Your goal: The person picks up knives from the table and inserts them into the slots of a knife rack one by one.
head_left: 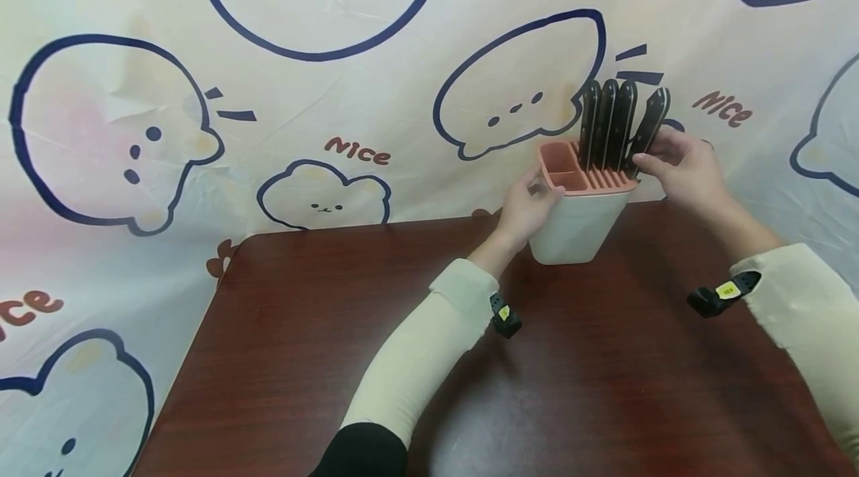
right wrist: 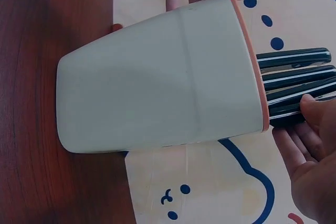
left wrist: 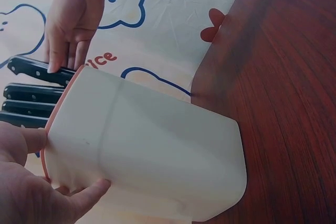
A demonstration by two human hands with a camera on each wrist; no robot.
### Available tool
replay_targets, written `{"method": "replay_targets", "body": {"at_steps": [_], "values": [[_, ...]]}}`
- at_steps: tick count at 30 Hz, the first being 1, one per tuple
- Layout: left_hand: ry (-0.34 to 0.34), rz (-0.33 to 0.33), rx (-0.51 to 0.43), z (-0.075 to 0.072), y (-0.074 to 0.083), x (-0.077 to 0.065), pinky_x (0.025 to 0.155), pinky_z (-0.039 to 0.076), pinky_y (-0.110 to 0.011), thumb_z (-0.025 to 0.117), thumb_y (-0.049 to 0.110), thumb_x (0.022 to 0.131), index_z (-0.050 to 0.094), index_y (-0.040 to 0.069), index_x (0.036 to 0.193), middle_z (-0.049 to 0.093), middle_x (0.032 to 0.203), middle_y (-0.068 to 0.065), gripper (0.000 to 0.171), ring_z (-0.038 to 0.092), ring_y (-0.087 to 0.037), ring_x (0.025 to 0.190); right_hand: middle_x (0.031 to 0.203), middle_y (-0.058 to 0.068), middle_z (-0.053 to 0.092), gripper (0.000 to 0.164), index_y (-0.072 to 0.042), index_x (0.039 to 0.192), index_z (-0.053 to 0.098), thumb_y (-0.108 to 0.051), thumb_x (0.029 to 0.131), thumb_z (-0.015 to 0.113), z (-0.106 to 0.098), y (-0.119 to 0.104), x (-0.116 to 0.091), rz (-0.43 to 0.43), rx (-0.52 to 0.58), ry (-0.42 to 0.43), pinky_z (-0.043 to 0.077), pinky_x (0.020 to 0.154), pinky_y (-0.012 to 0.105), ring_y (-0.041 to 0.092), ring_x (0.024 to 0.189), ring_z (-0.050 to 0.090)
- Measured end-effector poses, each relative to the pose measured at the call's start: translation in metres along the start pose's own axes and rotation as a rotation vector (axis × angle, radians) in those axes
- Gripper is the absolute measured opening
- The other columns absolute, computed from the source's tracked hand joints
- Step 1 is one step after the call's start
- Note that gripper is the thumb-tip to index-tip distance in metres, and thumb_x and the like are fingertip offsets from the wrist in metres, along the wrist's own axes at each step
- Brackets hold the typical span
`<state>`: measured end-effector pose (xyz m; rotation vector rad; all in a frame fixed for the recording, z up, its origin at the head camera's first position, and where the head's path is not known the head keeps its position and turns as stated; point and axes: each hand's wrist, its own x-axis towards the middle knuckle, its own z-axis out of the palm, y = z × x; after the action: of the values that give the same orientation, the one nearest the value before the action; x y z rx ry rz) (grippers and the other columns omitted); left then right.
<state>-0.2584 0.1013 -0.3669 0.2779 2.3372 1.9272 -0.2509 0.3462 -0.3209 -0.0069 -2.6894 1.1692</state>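
Observation:
A white knife holder (head_left: 579,229) with a pink slotted top (head_left: 564,164) stands at the far right part of the table. Several knives with black riveted handles (head_left: 607,123) stick up from its slots, their blades hidden inside. My left hand (head_left: 522,210) grips the holder's left side at the rim, thumb and fingers around the edge in the left wrist view. With thumb and fingers my right hand (head_left: 687,168) pinches the rightmost knife (head_left: 649,127), which leans outward from the others. In the right wrist view that knife's handle (right wrist: 286,115) lies between thumb and fingers.
The dark red-brown wooden table (head_left: 302,343) reaches back to a cream cloth backdrop (head_left: 403,112) printed with blue cartoon outlines. Two square compartments open at the left of the holder's top. A small black camera (head_left: 718,299) sits on each wrist.

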Motion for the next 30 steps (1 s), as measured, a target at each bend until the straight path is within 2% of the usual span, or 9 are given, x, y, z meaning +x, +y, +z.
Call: {"method": "replay_targets", "body": {"at_steps": [5, 12, 14, 16, 20, 21, 24, 26, 30], "values": [[0.001, -0.002, -0.004, 0.001, 0.001, -0.001, 0.11, 0.045, -0.045, 0.069, 0.027, 0.099, 0.043, 0.023, 0.156, 0.052, 0.152, 0.003, 0.063, 0.053, -0.021, 0.136, 0.134, 0.018, 0.06, 0.053, -0.009, 0.146, 0.052, -0.041, 0.103, 0.057, -0.001, 0.001, -0.001, 0.009, 0.009, -0.007, 0.042, 0.104, 0.054, 0.031, 0.127, 0.056], [-0.005, 0.016, -0.016, 0.001, -0.001, 0.001, 0.11, 0.045, -0.044, 0.069, 0.025, 0.099, 0.043, 0.022, 0.156, 0.051, 0.153, 0.004, 0.063, 0.052, -0.02, 0.136, 0.13, 0.018, 0.062, 0.052, -0.006, 0.142, 0.054, -0.039, 0.103, 0.059, -0.002, 0.001, 0.0, -0.019, -0.009, 0.003, 0.046, 0.091, 0.031, 0.014, 0.114, 0.06], [-0.005, 0.013, -0.015, 0.001, -0.001, 0.002, 0.11, 0.045, -0.044, 0.069, 0.026, 0.099, 0.043, 0.023, 0.156, 0.05, 0.153, 0.004, 0.063, 0.052, -0.02, 0.136, 0.131, 0.021, 0.061, 0.052, -0.004, 0.142, 0.054, -0.038, 0.102, 0.06, -0.002, 0.001, 0.0, -0.025, -0.026, -0.003, 0.046, 0.087, 0.027, 0.016, 0.113, 0.06], [-0.009, 0.008, -0.008, 0.001, -0.001, 0.003, 0.11, 0.045, -0.044, 0.069, 0.026, 0.099, 0.042, 0.023, 0.156, 0.05, 0.153, 0.004, 0.063, 0.053, -0.02, 0.136, 0.134, 0.024, 0.06, 0.053, -0.002, 0.142, 0.053, -0.037, 0.103, 0.06, -0.003, 0.001, 0.001, -0.021, -0.04, -0.02, 0.048, 0.09, 0.032, 0.022, 0.117, 0.06], [-0.026, 0.011, 0.007, 0.0, 0.0, 0.004, 0.109, 0.046, -0.043, 0.069, 0.026, 0.099, 0.043, 0.021, 0.156, 0.052, 0.152, 0.003, 0.063, 0.054, -0.021, 0.134, 0.137, 0.027, 0.057, 0.057, 0.001, 0.145, 0.05, -0.036, 0.103, 0.059, -0.005, 0.0, -0.001, -0.003, -0.059, -0.071, 0.047, 0.097, 0.05, 0.038, 0.124, 0.056], [-0.033, 0.014, 0.01, -0.001, 0.0, 0.004, 0.109, 0.046, -0.043, 0.069, 0.026, 0.099, 0.043, 0.02, 0.156, 0.052, 0.151, 0.002, 0.063, 0.054, -0.021, 0.134, 0.138, 0.028, 0.056, 0.057, 0.001, 0.145, 0.05, -0.036, 0.103, 0.059, -0.005, 0.0, -0.002, -0.002, -0.061, -0.081, 0.047, 0.097, 0.049, 0.04, 0.124, 0.055], [-0.057, 0.022, 0.013, -0.006, 0.001, 0.005, 0.108, 0.047, -0.042, 0.068, 0.028, 0.099, 0.044, 0.019, 0.155, 0.051, 0.152, 0.002, 0.061, 0.053, -0.021, 0.135, 0.137, 0.027, 0.058, 0.057, 0.001, 0.145, 0.05, -0.035, 0.102, 0.06, -0.006, 0.0, -0.004, -0.011, -0.086, -0.102, 0.049, 0.087, 0.03, 0.04, 0.122, 0.056], [-0.073, 0.023, 0.018, -0.011, 0.001, 0.005, 0.108, 0.047, -0.042, 0.067, 0.03, 0.1, 0.045, 0.017, 0.154, 0.049, 0.154, 0.0, 0.06, 0.052, -0.022, 0.137, 0.137, 0.027, 0.058, 0.057, 0.001, 0.145, 0.051, -0.035, 0.102, 0.061, -0.008, 0.0, -0.005, -0.02, -0.101, -0.116, 0.045, 0.079, 0.017, 0.041, 0.122, 0.057], [-0.099, 0.021, 0.061, -0.024, 0.0, 0.006, 0.106, 0.049, -0.041, 0.062, 0.035, 0.103, 0.043, 0.011, 0.154, 0.046, 0.156, -0.007, 0.06, 0.05, -0.025, 0.139, 0.138, 0.032, 0.055, 0.059, 0.005, 0.147, 0.046, -0.032, 0.103, 0.058, -0.014, 0.001, -0.006, -0.038, -0.112, -0.155, 0.042, 0.076, 0.012, 0.046, 0.126, 0.054]]}}
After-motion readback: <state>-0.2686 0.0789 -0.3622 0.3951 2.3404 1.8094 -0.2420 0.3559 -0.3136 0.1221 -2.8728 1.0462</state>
